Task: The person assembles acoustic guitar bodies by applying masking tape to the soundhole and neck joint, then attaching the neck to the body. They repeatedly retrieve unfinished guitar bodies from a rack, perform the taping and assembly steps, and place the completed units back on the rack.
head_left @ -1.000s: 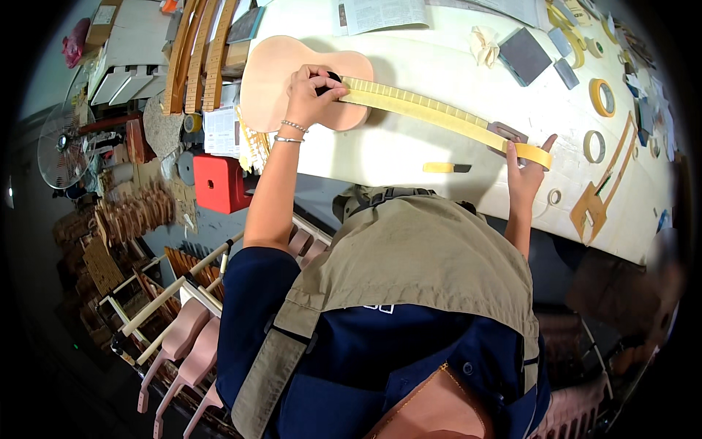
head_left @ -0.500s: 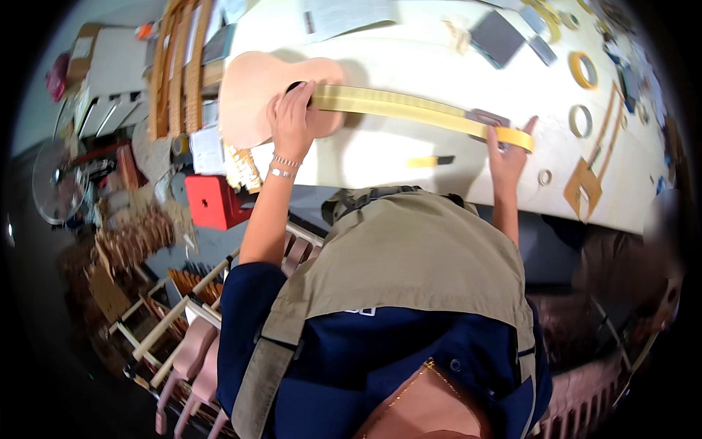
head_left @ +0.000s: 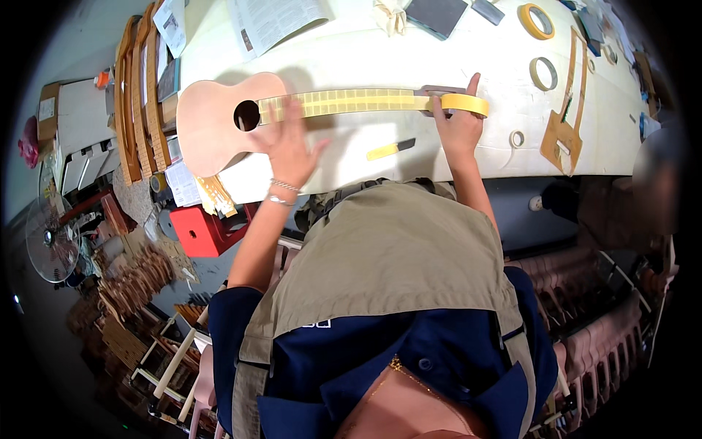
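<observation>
Standing at the lower right, a metal-framed rack holds a row of pinkish instrument parts, too closely overlapped to count. A cardboard box sits at the far left; I cannot tell what is in it.

One small guitar-shaped instrument lies on the white table, its pale body to the left with one round dark soundhole, its neck running right. Yellow tape covers the fretboard from beside the soundhole to near the headstock.

The left hand, blurred, has its fingers spread wide over the soundhole end of the tape; whether it presses or hovers, I cannot tell. Two bracelets circle that wrist. The right hand holds one yellow tape roll by the headstock, its index finger extended past it.

Just below the neck lies one yellow-and-black cutter. To the right are two large tape rings, one small ring and one wooden template. Two dark flat blocks lie at the far edge, near one printed sheet. Three wooden necks lie side by side at the left, and one red stool stands below.
</observation>
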`<action>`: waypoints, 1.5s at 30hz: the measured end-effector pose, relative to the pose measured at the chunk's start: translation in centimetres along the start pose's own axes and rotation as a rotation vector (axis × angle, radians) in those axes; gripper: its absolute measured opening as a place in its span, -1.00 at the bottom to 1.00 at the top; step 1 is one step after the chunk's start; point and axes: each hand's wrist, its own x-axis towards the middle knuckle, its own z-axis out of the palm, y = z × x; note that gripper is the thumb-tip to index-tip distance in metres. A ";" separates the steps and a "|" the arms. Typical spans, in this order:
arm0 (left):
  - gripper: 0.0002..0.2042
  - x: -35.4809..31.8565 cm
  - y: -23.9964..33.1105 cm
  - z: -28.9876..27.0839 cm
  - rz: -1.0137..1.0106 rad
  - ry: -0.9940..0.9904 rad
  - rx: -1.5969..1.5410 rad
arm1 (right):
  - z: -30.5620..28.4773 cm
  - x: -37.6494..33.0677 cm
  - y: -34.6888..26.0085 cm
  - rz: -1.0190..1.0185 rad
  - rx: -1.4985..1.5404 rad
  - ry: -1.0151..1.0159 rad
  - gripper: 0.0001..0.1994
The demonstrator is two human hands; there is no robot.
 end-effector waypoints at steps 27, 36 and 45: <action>-0.57 5.9 12.9 0.0 -0.300 -0.277 -1.199 | 1.2 -0.3 1.2 -0.022 0.391 -0.163 -0.37; -0.59 6.8 13.7 0.2 -0.350 -0.296 -1.199 | 1.6 -0.4 1.2 -0.010 0.333 -0.130 -0.48; -0.59 5.7 13.4 1.2 -0.033 0.032 -0.853 | -1.1 0.5 -1.1 -0.557 0.520 0.112 -0.68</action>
